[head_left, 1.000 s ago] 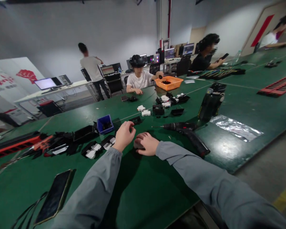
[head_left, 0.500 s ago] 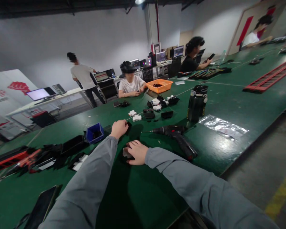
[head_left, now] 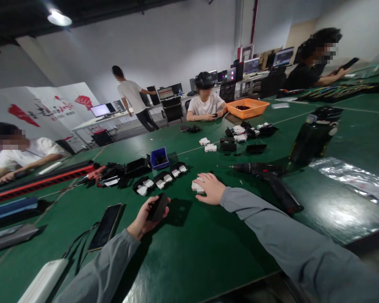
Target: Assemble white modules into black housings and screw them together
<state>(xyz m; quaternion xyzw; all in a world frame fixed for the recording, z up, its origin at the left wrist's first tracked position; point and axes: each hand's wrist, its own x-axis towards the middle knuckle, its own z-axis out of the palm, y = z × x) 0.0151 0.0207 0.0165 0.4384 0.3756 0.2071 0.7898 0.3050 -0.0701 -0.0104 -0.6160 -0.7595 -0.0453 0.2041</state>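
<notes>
My left hand [head_left: 148, 216] grips a black plastic housing [head_left: 158, 207], raised a little over the green table [head_left: 189, 248]. Farther off, my right hand [head_left: 210, 188] rests palm down with its fingers curled over a white plastic part [head_left: 197, 185], which still lies on the tabletop or just above it; I cannot tell which. Between the hands and a blue bin [head_left: 159, 158], black housings with white parts in them [head_left: 163, 181] form a short row. A black cordless drill [head_left: 271, 179] lies to the right of my right hand, its bit pointing left.
Loose white parts [head_left: 210, 147] and black housings lie farther back, near an orange basket [head_left: 248, 108]. On the right stand a black bottle [head_left: 314, 134] and a clear plastic bag [head_left: 353, 179]. A phone [head_left: 106, 227] and white power bank [head_left: 44, 280] lie left. People sit around the table.
My left hand has drawn back toward me and now holds up the black housing. My right hand has moved onto the white part. The view has swung left, showing another seated person.
</notes>
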